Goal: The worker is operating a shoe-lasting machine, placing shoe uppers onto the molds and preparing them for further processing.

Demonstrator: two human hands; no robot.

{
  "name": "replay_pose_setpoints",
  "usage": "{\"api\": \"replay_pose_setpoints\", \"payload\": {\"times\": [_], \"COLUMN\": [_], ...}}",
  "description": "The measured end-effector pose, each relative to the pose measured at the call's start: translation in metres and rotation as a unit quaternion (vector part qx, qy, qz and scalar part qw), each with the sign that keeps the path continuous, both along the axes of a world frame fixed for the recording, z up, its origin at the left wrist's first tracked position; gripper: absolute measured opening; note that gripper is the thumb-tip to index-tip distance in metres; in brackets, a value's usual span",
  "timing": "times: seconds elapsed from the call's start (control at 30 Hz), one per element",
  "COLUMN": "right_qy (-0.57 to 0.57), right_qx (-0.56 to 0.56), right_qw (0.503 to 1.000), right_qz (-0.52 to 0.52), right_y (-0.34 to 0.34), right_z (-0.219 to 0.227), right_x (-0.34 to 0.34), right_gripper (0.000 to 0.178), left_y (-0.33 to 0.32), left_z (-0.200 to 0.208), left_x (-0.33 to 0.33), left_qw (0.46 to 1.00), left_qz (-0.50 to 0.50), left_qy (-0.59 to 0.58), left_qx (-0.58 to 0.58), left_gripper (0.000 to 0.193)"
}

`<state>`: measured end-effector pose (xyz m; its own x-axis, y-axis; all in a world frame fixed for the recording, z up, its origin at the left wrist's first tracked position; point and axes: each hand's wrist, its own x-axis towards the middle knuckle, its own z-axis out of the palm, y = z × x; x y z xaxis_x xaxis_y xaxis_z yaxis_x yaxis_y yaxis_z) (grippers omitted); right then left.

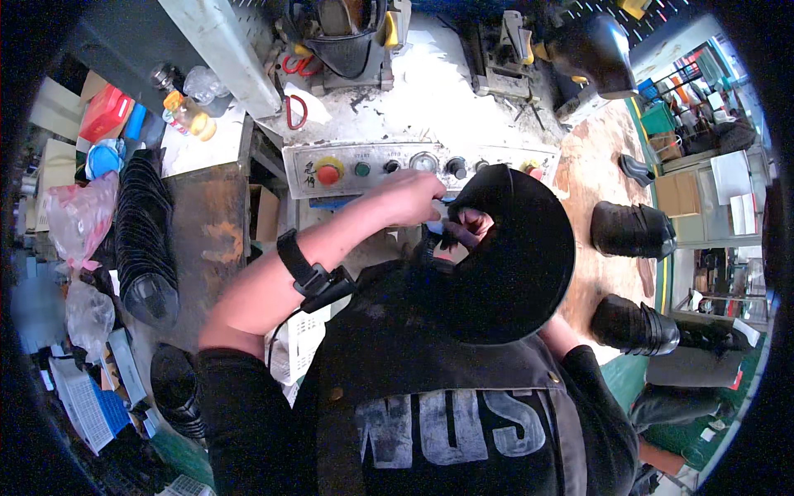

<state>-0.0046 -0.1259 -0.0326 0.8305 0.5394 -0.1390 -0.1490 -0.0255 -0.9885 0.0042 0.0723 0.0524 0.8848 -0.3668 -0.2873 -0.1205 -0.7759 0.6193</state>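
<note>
A large black curved piece (517, 256), which looks like a shoe upper, is held up in front of my chest. My left hand (413, 198) reaches across to its near-left opening with closed fingers. Between them is a small pale bluish thing (439, 217), too small to name. Fingers of my right hand (475, 225) show curled at the edge of the black piece, which hides the rest of that hand. A black strap with a small device (314, 273) sits on my left forearm. Just beyond my hands is a machine control panel (372, 157) with knobs and buttons.
Machine fixtures (351, 50) stand behind the panel, with red-handled scissors (295, 112) nearby. Black footwear (633, 230) sits on the wooden bench at right. Stacked black uppers (145, 223), plastic bags (83, 207) and a bottle (192, 116) are at left. Another person's leg (682, 405) shows far right.
</note>
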Motion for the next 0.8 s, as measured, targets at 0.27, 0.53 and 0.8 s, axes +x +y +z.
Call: {"api": "replay_pose_setpoints", "payload": {"times": [0.27,0.53,0.8], "right_qy": [0.388,-0.077,-0.022], "right_qx": [0.294,0.005,0.044], "right_qw": [0.863,0.996,0.997], "right_qz": [-0.137,-0.038,-0.058], "right_y": [-0.027,-0.034,-0.044], "right_z": [-0.044,-0.024,-0.027], "right_x": [0.001,-0.012,-0.038], "right_gripper": [0.018,0.016,0.017], "left_y": [-0.021,-0.019,-0.041], "left_z": [-0.017,-0.017,-0.027], "left_x": [-0.002,-0.004,-0.021], "left_qw": [0.995,0.99,0.997], "left_qz": [-0.022,-0.004,-0.047], "left_qy": [-0.099,0.133,0.054], "left_qx": [-0.02,-0.05,0.015], "left_gripper": [0.025,0.029,0.025]}}
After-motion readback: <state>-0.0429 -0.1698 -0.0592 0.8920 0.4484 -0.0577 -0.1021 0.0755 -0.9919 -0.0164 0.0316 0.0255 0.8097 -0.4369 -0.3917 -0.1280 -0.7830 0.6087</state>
